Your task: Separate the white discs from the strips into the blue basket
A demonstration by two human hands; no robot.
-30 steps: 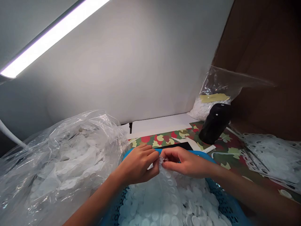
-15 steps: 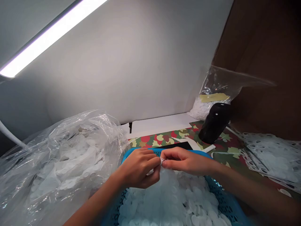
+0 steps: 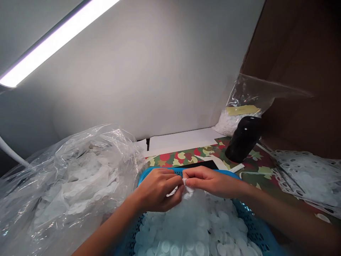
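My left hand (image 3: 157, 190) and my right hand (image 3: 210, 182) meet over the far rim of a blue plastic basket (image 3: 247, 217). Both are pinched shut on the top edge of a translucent sheet of white round discs (image 3: 186, 217), which hangs down into the basket. A bit of white liner (image 3: 172, 192) pokes out between my left fingers. Loose white discs (image 3: 226, 234) fill the basket under the sheet.
A big clear plastic bag of white sheets (image 3: 74, 177) lies at the left. A black bottle-like object (image 3: 243, 138) and a small bag of white discs (image 3: 239, 113) stand at the back right. Punched-out white sheets (image 3: 306, 177) lie right. A patterned mat (image 3: 191, 156) covers the table.
The sheet has slid lower and bunched up at my fingertips. Both hands stay together at the basket's far rim, having shifted slightly.
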